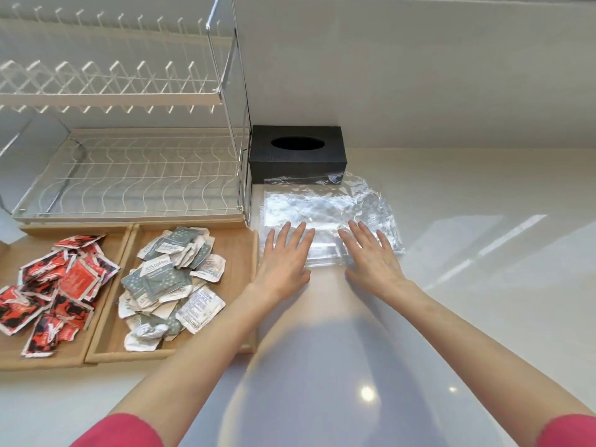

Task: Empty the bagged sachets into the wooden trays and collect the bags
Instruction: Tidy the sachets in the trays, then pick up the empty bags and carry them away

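Note:
Clear plastic bags (325,204) lie flat in a stack on the white counter, right of the trays. My left hand (285,259) and my right hand (371,256) both rest on the stack's near edge, palms down with fingers straight and spread. A wooden tray (237,253) holds a heap of grey-and-white sachets (171,285). Left of it, a second wooden tray (106,304) holds red-and-black sachets (54,291).
A white wire dish rack (129,169) stands behind the trays. A black tissue box (298,154) sits against the wall just behind the bags. The white counter (483,253) stretches off to the right and toward me.

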The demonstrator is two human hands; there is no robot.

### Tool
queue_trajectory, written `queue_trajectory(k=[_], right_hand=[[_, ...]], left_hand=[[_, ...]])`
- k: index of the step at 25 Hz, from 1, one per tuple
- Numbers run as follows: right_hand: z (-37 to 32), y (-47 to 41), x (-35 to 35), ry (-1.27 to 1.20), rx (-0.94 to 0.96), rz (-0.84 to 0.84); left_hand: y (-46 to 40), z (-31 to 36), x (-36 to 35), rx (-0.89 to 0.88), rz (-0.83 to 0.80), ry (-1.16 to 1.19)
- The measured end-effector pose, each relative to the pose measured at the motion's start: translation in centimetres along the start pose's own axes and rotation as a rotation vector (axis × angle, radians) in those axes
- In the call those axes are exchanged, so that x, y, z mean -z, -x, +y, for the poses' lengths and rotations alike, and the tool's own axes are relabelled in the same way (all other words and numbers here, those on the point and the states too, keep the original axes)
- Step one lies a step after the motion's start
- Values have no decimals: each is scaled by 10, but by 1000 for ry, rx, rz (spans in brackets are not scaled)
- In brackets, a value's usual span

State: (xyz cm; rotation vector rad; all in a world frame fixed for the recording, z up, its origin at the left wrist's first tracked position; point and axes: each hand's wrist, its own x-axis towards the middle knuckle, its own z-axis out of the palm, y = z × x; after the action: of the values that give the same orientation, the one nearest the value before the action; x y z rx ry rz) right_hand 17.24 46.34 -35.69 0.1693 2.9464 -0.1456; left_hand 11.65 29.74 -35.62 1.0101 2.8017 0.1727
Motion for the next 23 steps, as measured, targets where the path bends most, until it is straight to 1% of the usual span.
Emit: queue_trajectory(k=[3, 5, 6, 8, 10, 14, 15, 16, 18, 20, 21, 22, 23], right_hand=[[10, -14, -7, -18, 14, 28], [15, -24, -13, -39, 9, 15], [16, -27, -16, -33, 40, 46], [16, -31, -25, 15, 121, 118], [15, -30, -29, 165, 87, 23], [8, -20, -16, 278, 102, 71], [7, -17, -12, 274, 98, 46], [7, -14, -11, 227, 108, 56], [11, -13, -15, 140, 75, 77], [11, -12, -9, 102, 23, 86], [10, -10, -5, 62, -3, 89], [8, -7, -1, 22, -21, 95], [5, -3, 1, -6, -37, 94]], left_hand=[[-15, 5, -12, 15, -28, -8], [-21, 10, -21, 35, -11, 13], [-23, 11, -25, 51, 9, 36], [-25, 13, -31, 78, 59, 73], [-28, 12, -36, 73, 100, 98], [-28, 10, -39, 43, 119, 118], [-27, 10, -37, 46, 127, 172], [-24, 11, -33, 33, 157, 226], [-15, 13, -28, -46, 351, 249], [-1, 13, -25, -75, 524, 270], [7, 15, -23, -57, 533, 322], [15, 18, -20, 0, 505, 437], [21, 22, -18, 102, 437, 590]])
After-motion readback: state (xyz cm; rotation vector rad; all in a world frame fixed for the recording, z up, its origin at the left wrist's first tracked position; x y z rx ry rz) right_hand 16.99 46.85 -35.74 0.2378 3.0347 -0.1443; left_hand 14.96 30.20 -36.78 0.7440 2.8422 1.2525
